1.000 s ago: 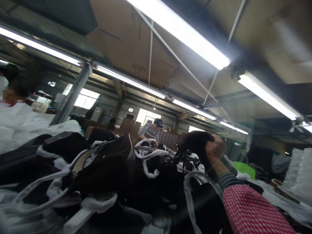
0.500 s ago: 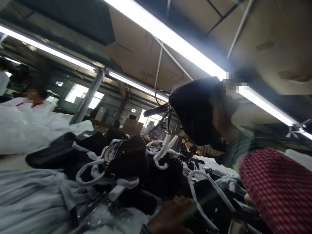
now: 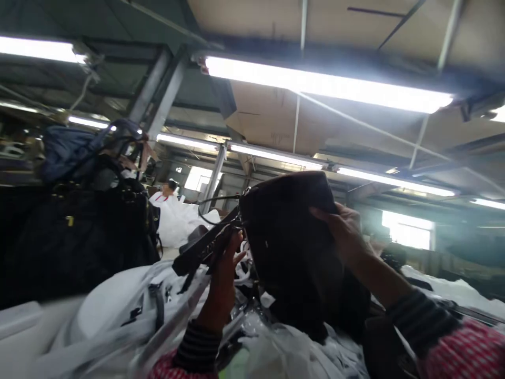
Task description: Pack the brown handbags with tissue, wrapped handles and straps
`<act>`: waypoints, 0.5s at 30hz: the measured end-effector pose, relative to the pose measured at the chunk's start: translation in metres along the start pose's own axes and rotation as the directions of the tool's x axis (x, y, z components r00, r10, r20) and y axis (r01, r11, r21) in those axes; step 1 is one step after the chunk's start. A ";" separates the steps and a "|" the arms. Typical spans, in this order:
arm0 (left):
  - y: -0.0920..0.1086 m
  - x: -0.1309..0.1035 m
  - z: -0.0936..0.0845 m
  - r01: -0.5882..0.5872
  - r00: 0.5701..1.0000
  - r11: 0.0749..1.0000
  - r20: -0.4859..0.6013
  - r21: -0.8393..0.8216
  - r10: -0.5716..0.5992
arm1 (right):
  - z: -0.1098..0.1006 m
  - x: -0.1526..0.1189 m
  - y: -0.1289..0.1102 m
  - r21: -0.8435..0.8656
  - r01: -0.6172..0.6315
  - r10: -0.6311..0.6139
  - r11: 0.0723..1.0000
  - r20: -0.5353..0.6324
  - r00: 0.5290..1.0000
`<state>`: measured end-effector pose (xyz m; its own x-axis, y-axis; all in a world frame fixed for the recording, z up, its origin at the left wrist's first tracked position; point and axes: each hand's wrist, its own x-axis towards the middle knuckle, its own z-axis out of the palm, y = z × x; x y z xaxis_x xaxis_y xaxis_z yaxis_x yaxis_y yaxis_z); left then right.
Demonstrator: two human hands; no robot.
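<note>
A black bag [image 3: 292, 252] is held up in front of me, tilted, with a small pale mark on its side. My right hand [image 3: 347, 231] grips its upper right edge, thumb across the near face. Dark straps [image 3: 201, 250] hang off the bag's left side by a metal ring. Around these straps my left hand [image 3: 224, 268] is closed, some fingertips pointing toward the bag. Below lie white wrapping and clear plastic [image 3: 272, 337], partly hidden by the bag.
Large black bags [image 3: 79, 237] with gold-coloured fittings stand at the left, a blue bundle [image 3: 69, 150] on top. White wrapped material [image 3: 106, 305] covers the near left. A person in white [image 3: 165, 197] is farther back. Tube lights [image 3: 327, 84] hang overhead.
The black bag has come lower and nearer the middle. My left hand has risen from the pile to its straps. The view has swung left, bringing the large black bags into sight.
</note>
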<state>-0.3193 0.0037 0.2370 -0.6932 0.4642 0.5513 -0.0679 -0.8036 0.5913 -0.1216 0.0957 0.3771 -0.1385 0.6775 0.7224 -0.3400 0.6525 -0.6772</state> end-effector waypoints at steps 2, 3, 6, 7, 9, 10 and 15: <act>0.015 0.000 -0.006 0.001 0.998 1.000 -0.056 0.003 -0.001 | -0.003 -0.018 0.015 0.029 -0.169 0.169 0.985 0.008 0.986; 0.020 0.000 -0.007 0.010 0.996 1.000 -0.086 0.002 -0.010 | -0.007 -0.027 0.023 0.030 -0.250 0.250 0.968 0.002 0.968; 0.022 -0.003 -0.003 0.096 0.983 0.995 -0.152 -0.028 -0.099 | -0.026 -0.052 0.047 0.002 -0.411 0.411 0.912 -0.046 0.911; 0.018 -0.004 -0.001 0.139 0.979 0.989 -0.146 -0.049 -0.145 | -0.033 -0.060 0.055 -0.004 -0.438 0.436 0.899 -0.082 0.896; 0.004 -0.007 0.005 0.236 0.963 0.967 -0.107 -0.100 -0.246 | -0.047 -0.077 0.071 -0.030 -0.501 0.485 0.865 -0.203 0.850; -0.005 -0.009 0.007 0.281 0.952 0.952 -0.092 -0.120 -0.292 | -0.053 -0.084 0.080 -0.036 -0.535 0.506 0.844 -0.277 0.817; -0.059 -0.019 0.017 0.375 0.917 0.926 -0.127 -0.048 -0.378 | -0.083 -0.117 0.123 0.029 -0.625 0.564 0.780 -0.466 0.682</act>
<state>-0.2894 0.0486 0.2018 -0.7010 0.6824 0.2071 -0.3577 -0.5876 0.7258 -0.0695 0.1249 0.1974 0.1471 0.9881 0.0454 -0.2051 0.0753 -0.9758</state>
